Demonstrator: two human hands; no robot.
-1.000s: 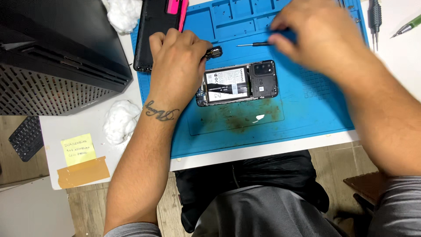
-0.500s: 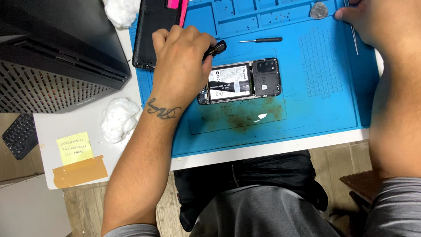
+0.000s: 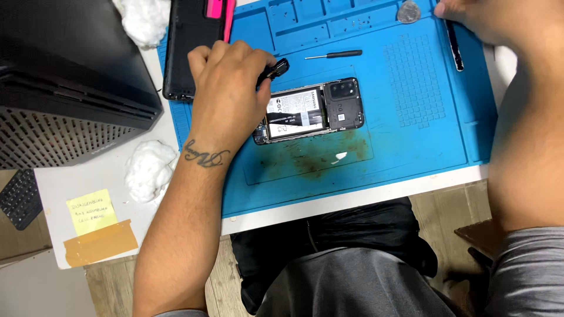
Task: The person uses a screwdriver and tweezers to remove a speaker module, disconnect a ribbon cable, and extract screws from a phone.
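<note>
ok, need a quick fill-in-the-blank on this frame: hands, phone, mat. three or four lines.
1. The opened phone lies on a ____ mat.
2. The left hand rests on the phone's ____ end.
3. The small screwdriver lies on the mat, touched by ____ hand.
4. The right hand is at the mat's far ____ corner.

Missing words: blue; left; neither; right

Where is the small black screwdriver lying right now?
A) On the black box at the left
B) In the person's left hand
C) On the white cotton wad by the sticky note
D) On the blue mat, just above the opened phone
D: the screwdriver lies loose on the blue mat, just above the opened phone, with neither hand touching it.
</note>
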